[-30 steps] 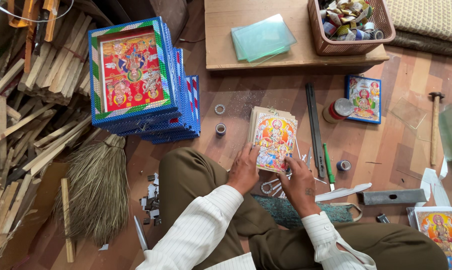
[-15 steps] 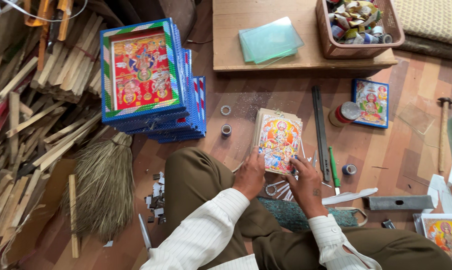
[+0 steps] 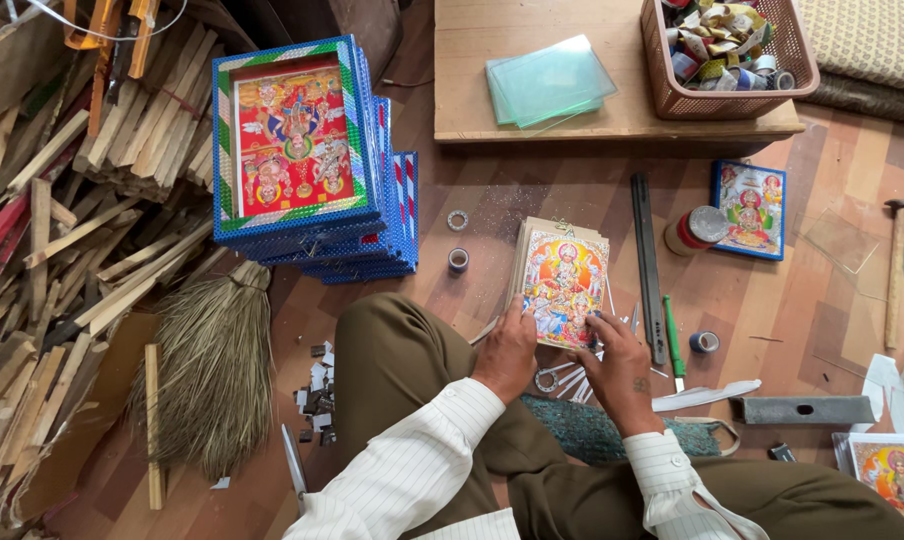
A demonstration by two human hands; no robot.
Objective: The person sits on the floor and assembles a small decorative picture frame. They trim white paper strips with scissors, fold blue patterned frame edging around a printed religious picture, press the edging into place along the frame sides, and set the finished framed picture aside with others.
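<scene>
The left hand [image 3: 507, 352] and right hand [image 3: 619, 362] pinch the near edge of a print stack [image 3: 562, 283], fingers pressed together on it. The stack lies on the floor [image 3: 512, 200] before the knees, beside a ruler [image 3: 647, 265], probably to square its edges.
</scene>
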